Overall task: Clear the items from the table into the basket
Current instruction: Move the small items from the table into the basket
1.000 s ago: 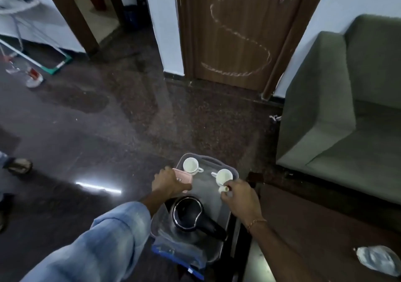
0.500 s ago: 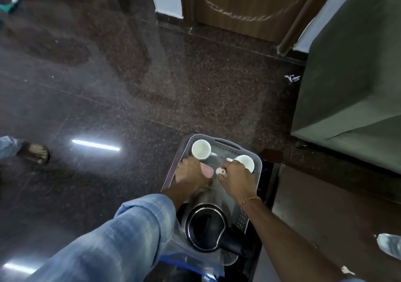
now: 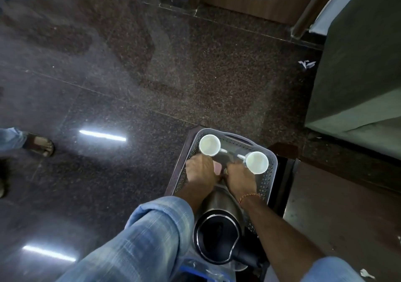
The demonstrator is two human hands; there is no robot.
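Head-camera footage looked steeply down into a grey perforated basket (image 3: 265, 186) that was set on a dark low stand beside the brown table (image 3: 347, 205) on the right. Both hands were lowered inside the basket, side by side near its middle. The left hand (image 3: 200, 171) was curled over a small pink item (image 3: 217, 169), of which only an edge was seen past the knuckles; the fingers appeared closed on it, probably so it could be set down gently on the basket floor rather than dropped. The right hand (image 3: 239, 178) was bent downward with its fingers hidden beneath it, so whether anything was held there, or how far the fingers were spread, could not be told.

Two white cups had been stood upright at the far end of the basket: one cup (image 3: 209, 145) at the far left corner, touching the left hand's knuckles, and a second cup (image 3: 257, 162) at the far right, just beside the right hand. Their handles were turned inward toward each other, which seemed to leave the centre free for smaller things. At the near end a steel kettle (image 3: 218, 231) with a black lid and handle was seen, filling that part of the basket, its heavy body kept apart from the cups. Clear plastic with a blue edge (image 3: 193, 269) was glimpsed below it at the nearest edge.

Little of the table was shown, and that part was bare; a scrap of white paper (image 3: 366, 273) lay near the right sleeve. The clearing was judged to be nearly finished.
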